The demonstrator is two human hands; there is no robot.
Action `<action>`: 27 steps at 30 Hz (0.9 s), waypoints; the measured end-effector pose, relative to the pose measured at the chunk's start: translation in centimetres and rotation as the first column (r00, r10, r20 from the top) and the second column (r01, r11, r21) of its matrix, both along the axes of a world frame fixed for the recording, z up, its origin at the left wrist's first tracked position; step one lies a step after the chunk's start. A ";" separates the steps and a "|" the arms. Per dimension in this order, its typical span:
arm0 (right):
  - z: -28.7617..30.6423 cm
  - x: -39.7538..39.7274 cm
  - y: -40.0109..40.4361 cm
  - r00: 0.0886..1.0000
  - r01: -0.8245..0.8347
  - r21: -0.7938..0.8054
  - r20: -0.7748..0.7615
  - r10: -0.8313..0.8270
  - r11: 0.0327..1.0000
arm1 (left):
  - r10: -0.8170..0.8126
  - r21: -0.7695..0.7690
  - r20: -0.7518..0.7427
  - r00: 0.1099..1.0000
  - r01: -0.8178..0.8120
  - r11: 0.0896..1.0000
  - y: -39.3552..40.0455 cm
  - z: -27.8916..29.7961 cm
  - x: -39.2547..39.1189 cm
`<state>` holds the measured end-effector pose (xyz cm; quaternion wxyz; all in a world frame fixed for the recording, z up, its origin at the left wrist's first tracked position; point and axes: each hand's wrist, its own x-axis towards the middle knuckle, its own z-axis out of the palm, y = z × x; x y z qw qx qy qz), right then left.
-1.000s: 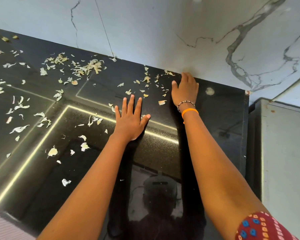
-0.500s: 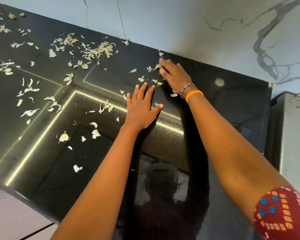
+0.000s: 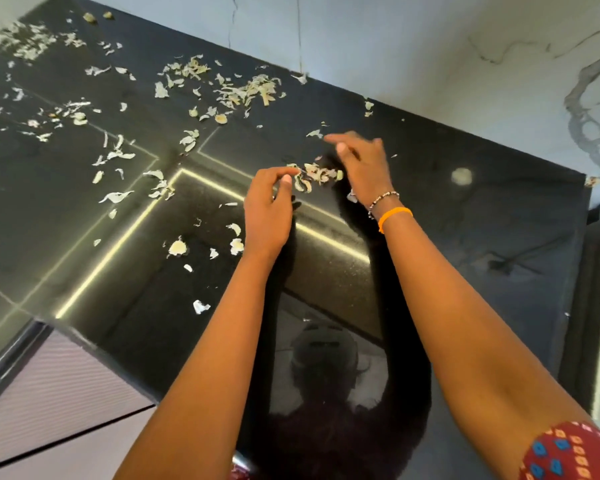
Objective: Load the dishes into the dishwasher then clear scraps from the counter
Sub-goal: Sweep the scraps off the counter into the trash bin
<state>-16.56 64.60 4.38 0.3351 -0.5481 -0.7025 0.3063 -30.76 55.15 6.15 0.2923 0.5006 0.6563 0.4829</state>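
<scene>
The black counter (image 3: 465,237) fills most of what I can see from here, running up to a pale marbled wall (image 3: 430,57) at its far edge. No dishes and no dishwasher are in sight, so I'd judge the loading part is behind and the scrap-clearing step is the one in hand.

Pale peelings lie all over the counter. The thickest scatter (image 3: 246,90) sits toward the wall, left of the hands, and more loose flakes (image 3: 118,154) trail off to the left; a few (image 3: 178,247) lie nearer the front edge, beside the left forearm.

Both arms reach out over the counter's middle. The left hand (image 3: 267,209) stands on its edge, fingers curved like a cupped barrier, thumb near the forefinger; whether it pinches a flake I cannot tell. The right hand (image 3: 361,168), with an orange band (image 3: 395,216) and a beaded bracelet (image 3: 383,199) at the wrist, is blurred, fingers loosely bent over the scraps, holding nothing that I can make out.

Between the two hands sits the gathered heap (image 3: 314,176), touching the counter. It forms a short ragged band, its long axis running from hand to hand, roughly along the wall line, pointing nowhere in particular.

Next, I'd say, the heap needs closing up and lifting, or the wider scatter raked in; thin flakes will slip out easily.
</scene>
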 end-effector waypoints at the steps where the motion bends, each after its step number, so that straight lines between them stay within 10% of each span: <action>1: -0.2 0.0 0.2 0.977 0.130 0.018 0.167 -0.132 0.991 | 0.030 0.000 0.001 1.000 -0.030 1.000 -0.4 0.0 -0.9; 4: -0.4 -1.1 -0.5 0.866 0.023 -0.137 0.498 0.049 0.990 | 0.111 -0.027 0.004 0.994 -0.110 0.994 -1.5 0.0 -3.8; 8: 1.3 -5.0 -5.5 0.872 -0.316 -0.139 0.348 0.345 0.939 | 0.261 -0.043 0.042 0.965 -0.259 0.965 -3.7 0.5 -8.0; 13: 1.5 -11.3 -15.4 0.615 -0.695 0.115 0.606 0.504 0.710 | 0.407 -0.060 0.061 0.911 -0.404 0.913 -6.7 0.6 -13.4; 17: -0.8 -13.6 -19.3 0.336 -0.853 0.026 0.792 0.510 0.521 | 0.424 -0.096 0.018 0.906 -0.420 0.902 -8.1 0.7 -15.5; 24: 0.5 -11.9 -10.2 0.397 -0.426 0.035 0.905 0.152 0.904 | 0.361 -0.110 0.058 0.931 -0.353 0.929 -8.8 0.9 -16.8; 27: 1.3 -14.0 -11.7 0.483 -0.363 0.111 0.872 0.085 0.925 | 0.336 -0.095 0.071 0.939 -0.329 0.939 -8.8 1.5 -17.6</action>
